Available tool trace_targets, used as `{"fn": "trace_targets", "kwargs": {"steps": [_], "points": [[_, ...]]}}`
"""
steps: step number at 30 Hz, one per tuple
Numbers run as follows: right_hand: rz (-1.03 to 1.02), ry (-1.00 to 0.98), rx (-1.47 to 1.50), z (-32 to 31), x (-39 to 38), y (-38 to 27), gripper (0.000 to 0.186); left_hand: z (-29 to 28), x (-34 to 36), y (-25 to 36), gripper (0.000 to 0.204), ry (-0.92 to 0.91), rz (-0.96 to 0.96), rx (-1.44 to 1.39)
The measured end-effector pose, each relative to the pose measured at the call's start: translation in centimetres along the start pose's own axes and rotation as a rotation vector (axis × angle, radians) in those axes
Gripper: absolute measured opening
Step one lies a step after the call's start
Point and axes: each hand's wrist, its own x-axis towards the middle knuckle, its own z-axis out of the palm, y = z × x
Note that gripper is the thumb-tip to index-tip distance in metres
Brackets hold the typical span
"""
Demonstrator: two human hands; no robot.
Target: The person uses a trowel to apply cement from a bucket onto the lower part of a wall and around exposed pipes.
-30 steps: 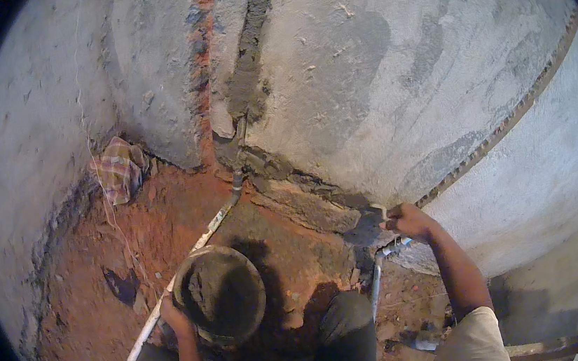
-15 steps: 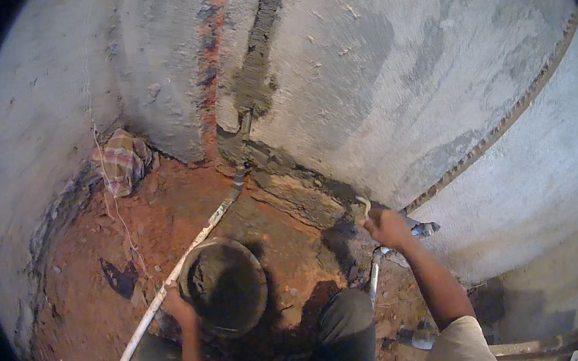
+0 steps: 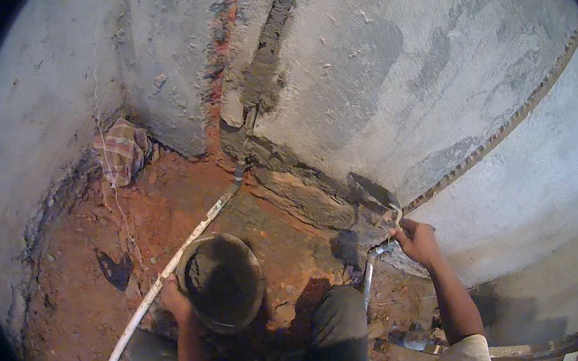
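My left hand (image 3: 176, 302) grips the left rim of a round, shallow pan (image 3: 256, 301) between my knees. Dark wet mortar (image 3: 203, 272) lies inside it, partly in shadow. In my closed right hand (image 3: 416, 242) is a trowel (image 3: 369, 189); its dark blade points up and left along the foot of the wall, close to the mortar-filled joint (image 3: 302, 172). Whether the blade touches the wall I cannot tell. A white pipe (image 3: 148, 297) runs past my left hand up to a grey fitting (image 3: 239, 171) near the corner.
Rough grey plastered wall (image 3: 364, 88) rises ahead, with a mortar-filled channel (image 3: 269, 56) and an exposed brick groove (image 3: 219, 61). A checked cloth bundle (image 3: 124, 150) lies in the left corner. Another white pipe (image 3: 369, 278) stands beside my right knee. Reddish soil (image 3: 164, 200) covers the floor.
My right hand has moved right and slightly down, and the trowel has turned so its blade shows. My left hand stays on the pan's rim. The view has shifted slightly.
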Motion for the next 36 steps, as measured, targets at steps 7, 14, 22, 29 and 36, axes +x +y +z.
{"fn": "trace_targets", "kwargs": {"steps": [7, 14, 22, 29, 36], "points": [[-0.118, -0.089, -0.258, 5.1, 1.2, 3.7, 0.040, 2.4, -2.0, 1.7, 0.032, -0.016, 0.096, 0.108], [-0.043, 0.034, -0.037, 1.4, 2.3, 3.0, 0.042, 0.9, -0.6, -0.2, 0.033, -0.071, 0.096, 0.018], [-0.120, -0.422, 0.290, 3.0, -3.5, -7.8, 0.034, 0.2, -0.2, 0.9, 0.030, -0.061, 0.342, 0.458], [-0.489, -0.476, -0.220, 14.8, -3.7, -13.5, 0.038, 1.1, -2.1, 1.5, 0.033, -0.172, 0.379, 0.498], [-0.541, -0.569, -0.638, 21.1, -3.1, -16.1, 0.031, 0.6, -3.4, 2.9, 0.031, -0.253, 0.230, 0.425]]}}
